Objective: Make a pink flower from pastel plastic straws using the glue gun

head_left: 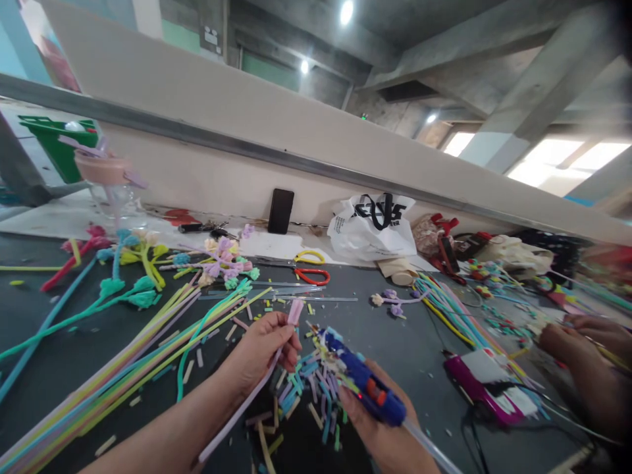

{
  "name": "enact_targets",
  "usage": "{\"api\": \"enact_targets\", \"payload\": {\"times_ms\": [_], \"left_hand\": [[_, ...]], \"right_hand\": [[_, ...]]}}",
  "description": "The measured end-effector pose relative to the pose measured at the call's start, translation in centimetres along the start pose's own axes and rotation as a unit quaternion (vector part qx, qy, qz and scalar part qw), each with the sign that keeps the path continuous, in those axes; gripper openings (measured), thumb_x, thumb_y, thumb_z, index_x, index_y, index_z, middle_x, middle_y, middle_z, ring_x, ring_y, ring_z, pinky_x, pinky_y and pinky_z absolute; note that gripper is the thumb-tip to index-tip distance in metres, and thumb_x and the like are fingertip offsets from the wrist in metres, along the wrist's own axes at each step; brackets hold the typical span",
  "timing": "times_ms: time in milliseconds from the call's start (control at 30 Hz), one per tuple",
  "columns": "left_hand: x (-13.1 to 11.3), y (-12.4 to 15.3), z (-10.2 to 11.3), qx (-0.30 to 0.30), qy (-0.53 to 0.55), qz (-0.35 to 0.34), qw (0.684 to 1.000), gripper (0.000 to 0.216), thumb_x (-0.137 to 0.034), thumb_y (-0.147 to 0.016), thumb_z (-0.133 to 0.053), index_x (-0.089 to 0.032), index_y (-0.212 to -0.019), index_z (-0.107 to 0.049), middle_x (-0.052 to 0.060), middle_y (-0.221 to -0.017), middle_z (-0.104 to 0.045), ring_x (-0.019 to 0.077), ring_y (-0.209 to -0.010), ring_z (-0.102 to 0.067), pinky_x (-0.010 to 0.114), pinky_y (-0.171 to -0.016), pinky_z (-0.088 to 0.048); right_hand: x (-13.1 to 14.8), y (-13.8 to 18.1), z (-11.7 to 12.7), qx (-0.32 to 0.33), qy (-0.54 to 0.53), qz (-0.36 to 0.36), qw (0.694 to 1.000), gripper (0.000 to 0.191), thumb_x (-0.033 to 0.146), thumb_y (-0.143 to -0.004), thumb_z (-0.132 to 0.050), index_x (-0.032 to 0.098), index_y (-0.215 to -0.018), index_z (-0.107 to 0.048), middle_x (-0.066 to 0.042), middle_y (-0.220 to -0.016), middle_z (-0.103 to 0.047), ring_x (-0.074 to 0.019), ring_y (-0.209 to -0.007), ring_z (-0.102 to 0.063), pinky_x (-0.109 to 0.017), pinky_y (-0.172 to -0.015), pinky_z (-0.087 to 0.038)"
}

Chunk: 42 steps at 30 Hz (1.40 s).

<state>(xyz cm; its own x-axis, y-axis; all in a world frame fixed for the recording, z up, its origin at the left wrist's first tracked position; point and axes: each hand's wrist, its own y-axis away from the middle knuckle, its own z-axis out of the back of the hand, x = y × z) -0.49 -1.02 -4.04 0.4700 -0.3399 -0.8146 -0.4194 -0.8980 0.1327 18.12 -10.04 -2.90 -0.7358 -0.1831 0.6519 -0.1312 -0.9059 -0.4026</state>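
Pinching a lilac fuzzy stem point(245, 405), our left hand point(270, 342) seems mid-assembly; right hand point(378, 428) grips a blue glue gun point(364, 380); left, multicoloured flowers point(222, 259) look done.

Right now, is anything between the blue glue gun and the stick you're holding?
Nothing visible stands between the glue gun in the right hand and the pale purple stick in the left hand; small cut pieces lie below.
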Motion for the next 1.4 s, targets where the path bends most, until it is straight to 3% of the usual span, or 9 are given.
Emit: {"api": "enact_targets", "payload": {"times_ms": [267, 667, 933, 1167, 1400], "left_hand": [[0.3, 0.1, -0.2, -0.004, -0.019, 0.007, 1.0, 0.018, -0.03, -0.074, -0.058, -0.017, -0.078, -0.046, -0.004, -0.052, -0.057, 0.0089, -0.041, -0.053, 0.02, -0.041, -0.045], [0.3, 0.1, -0.3, 0.017, -0.019, -0.005, 1.0, 0.02, -0.033, -0.073, -0.059, -0.016, -0.076, -0.049, -0.003, -0.055, -0.057, 0.0084, -0.042, -0.052, 0.021, -0.043, -0.044], [0.1, 0.2, -0.5, 0.012, -0.03, 0.001, 0.999, 0.021, -0.033, -0.073, -0.06, -0.016, -0.074, -0.048, -0.003, -0.054, -0.057, 0.0084, -0.043, -0.052, 0.021, -0.043, -0.044], [0.3, 0.1, -0.3, 0.021, -0.039, -0.003, 0.999, 0.02, -0.033, -0.073, -0.059, -0.016, -0.076, -0.048, -0.003, -0.053, -0.056, 0.0088, -0.042, -0.052, 0.021, -0.043, -0.045], [0.3, 0.2, -0.3, 0.022, -0.04, -0.011, 0.999, 0.016, -0.029, -0.075, -0.057, -0.016, -0.077, -0.048, -0.002, -0.061, -0.058, 0.0084, -0.045, -0.053, 0.022, -0.044, -0.046]], "right_hand": [[1.8, -0.9, -0.7, 0.006, 0.051, 0.093, 0.994, 0.018, 0.035, -0.076, -0.055, 0.02, -0.084, -0.062, -0.008, -0.083, -0.067, -0.0214, -0.076, -0.066, -0.027, -0.065, -0.055], [1.1, -1.0, -1.0, 0.008, 0.076, 0.089, 0.993, 0.029, 0.043, -0.074, -0.056, 0.018, -0.086, -0.062, -0.01, -0.083, -0.069, -0.0236, -0.079, -0.066, -0.031, -0.07, -0.055], [1.7, -1.1, -1.0, 0.045, 0.039, 0.082, 0.995, 0.021, 0.039, -0.075, -0.055, 0.019, -0.077, -0.062, -0.006, -0.074, -0.067, -0.019, -0.068, -0.064, -0.026, -0.062, -0.053], [1.6, -0.8, -0.8, 0.084, 0.055, 0.053, 0.994, 0.025, 0.042, -0.076, -0.054, 0.018, -0.083, -0.061, -0.007, -0.074, -0.066, -0.0195, -0.066, -0.063, -0.026, -0.058, -0.051], [1.9, -1.2, -0.6, 0.057, 0.068, 0.065, 0.994, 0.024, 0.042, -0.075, -0.054, 0.018, -0.075, -0.061, -0.004, -0.066, -0.063, -0.0177, -0.058, -0.06, -0.025, -0.054, -0.05]]}}
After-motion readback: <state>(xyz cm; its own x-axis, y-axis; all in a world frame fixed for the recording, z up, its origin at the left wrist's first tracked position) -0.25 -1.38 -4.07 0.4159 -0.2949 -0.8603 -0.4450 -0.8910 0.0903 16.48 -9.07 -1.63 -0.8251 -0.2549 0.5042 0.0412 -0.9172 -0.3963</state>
